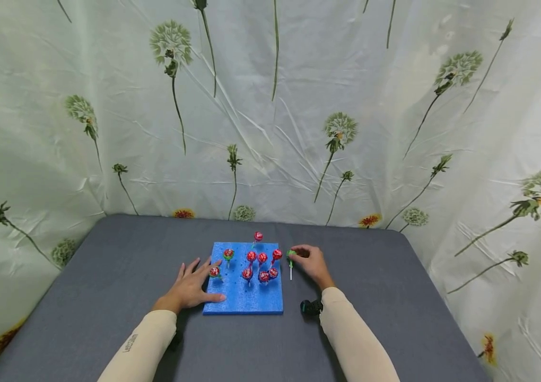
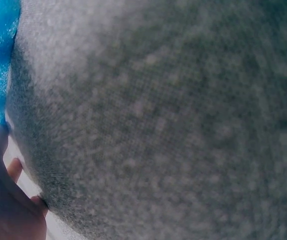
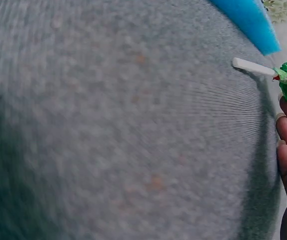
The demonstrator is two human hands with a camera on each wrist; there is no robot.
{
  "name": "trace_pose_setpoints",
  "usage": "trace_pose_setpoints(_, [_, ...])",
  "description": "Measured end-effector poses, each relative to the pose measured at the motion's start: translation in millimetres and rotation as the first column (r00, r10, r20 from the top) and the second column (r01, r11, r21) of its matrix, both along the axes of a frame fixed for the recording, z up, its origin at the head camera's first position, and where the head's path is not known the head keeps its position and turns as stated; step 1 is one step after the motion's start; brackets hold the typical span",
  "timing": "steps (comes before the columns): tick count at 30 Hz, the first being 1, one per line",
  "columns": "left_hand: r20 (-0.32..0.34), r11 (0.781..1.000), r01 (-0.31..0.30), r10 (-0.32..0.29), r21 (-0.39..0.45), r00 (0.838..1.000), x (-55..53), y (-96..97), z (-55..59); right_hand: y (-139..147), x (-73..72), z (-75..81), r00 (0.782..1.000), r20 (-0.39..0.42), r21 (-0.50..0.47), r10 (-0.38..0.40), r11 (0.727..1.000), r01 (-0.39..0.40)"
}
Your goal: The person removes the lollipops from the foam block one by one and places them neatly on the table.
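A blue foam board [image 1: 237,302] lies on the table with several wrapped lollipops standing upright in it. Most wrappers are red, such as one lollipop [image 1: 247,274] near the middle; two on the left side, one of them a lollipop [image 1: 228,254], show red and green. My left hand [image 1: 189,289] rests with spread fingers on the board's left edge, thumb on its surface. Just right of the board, my right hand [image 1: 312,263] pinches a green-wrapped lollipop [image 1: 291,255] by its head. Its white stick [image 3: 251,66] points away from the fingers in the right wrist view.
A grey cloth-covered table [image 1: 371,329] spreads around the board. Behind it hangs a pale curtain [image 1: 280,148] printed with dandelions. A small black device [image 1: 310,307] sits at the right wrist. Small holes dot the board's surface between the lollipops.
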State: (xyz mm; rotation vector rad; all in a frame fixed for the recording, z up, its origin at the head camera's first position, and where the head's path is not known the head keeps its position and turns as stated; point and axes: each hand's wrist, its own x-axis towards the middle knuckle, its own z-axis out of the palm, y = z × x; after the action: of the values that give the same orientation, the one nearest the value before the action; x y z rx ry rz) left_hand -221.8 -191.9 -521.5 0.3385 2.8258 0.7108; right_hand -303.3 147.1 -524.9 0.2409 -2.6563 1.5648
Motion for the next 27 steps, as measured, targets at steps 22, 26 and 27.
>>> trace_pose_setpoints(22, [0.022,1.000,0.003,-0.003,0.000,1.000,-0.5,-0.3,-1.5,-5.9,5.2,-15.8,0.997,-0.042,0.019,-0.057,0.998,0.058])
trace_pose_setpoints(26, [0.032,1.000,0.005,-0.005,-0.002,0.999,-1.9,0.3,-1.4,-6.1,5.1,-15.6,0.996,-0.042,0.011,-0.083,0.996,0.083])
trace_pose_setpoints(27, [0.033,1.000,0.005,-0.005,-0.003,0.999,-2.1,0.5,-1.2,-5.8,5.2,-15.7,0.995,-0.042,0.012,-0.086,0.996,0.086])
